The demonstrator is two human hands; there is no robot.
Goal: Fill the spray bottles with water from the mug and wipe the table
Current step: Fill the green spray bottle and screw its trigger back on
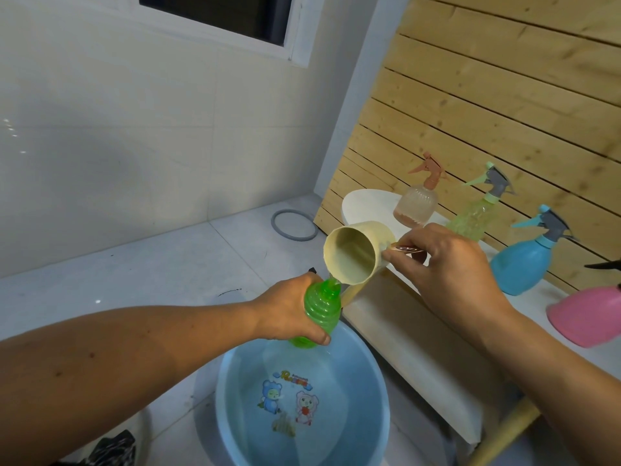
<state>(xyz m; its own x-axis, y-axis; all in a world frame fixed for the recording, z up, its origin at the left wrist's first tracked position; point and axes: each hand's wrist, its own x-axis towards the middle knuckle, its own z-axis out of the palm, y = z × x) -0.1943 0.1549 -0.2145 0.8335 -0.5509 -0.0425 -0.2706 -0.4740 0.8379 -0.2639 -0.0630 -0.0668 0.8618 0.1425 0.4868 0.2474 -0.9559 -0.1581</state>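
my left hand (285,311) is wrapped round the green bottle (319,314), fingers curled about its ribbed body, thumb near the base. bottle has no sprayer on, neck open, tilted a bit, held over the blue basin (376,381). my right hand (450,264) grips the mug (353,255) by its handle side, fingers curled, painted nails showing. mug is beige, tipped over toward the left, mouth facing me, lower lip right at the bottle's neck. water sits in the mug and a thin run goes from the lip into the green neck.

basin is on the floor under the bottle, holds water, cartoon bears printed on the bottom. just right of it the white table (420,348), wood legs partly seen. on the table, along the far side: a peach bottle (416,205) with peach sprayer, a clear green bottle (477,213) with grey and mint sprayer, partly behind my right hand, a blue bottle (524,264) with grey sprayer, and a pink bottle (584,317) cut by the frame edge, black sprayer tip just in view. wood slat wall (504,95) behind the table. grey ring (294,225) lies on the tiled floor by the wall corner. window frame up top left.
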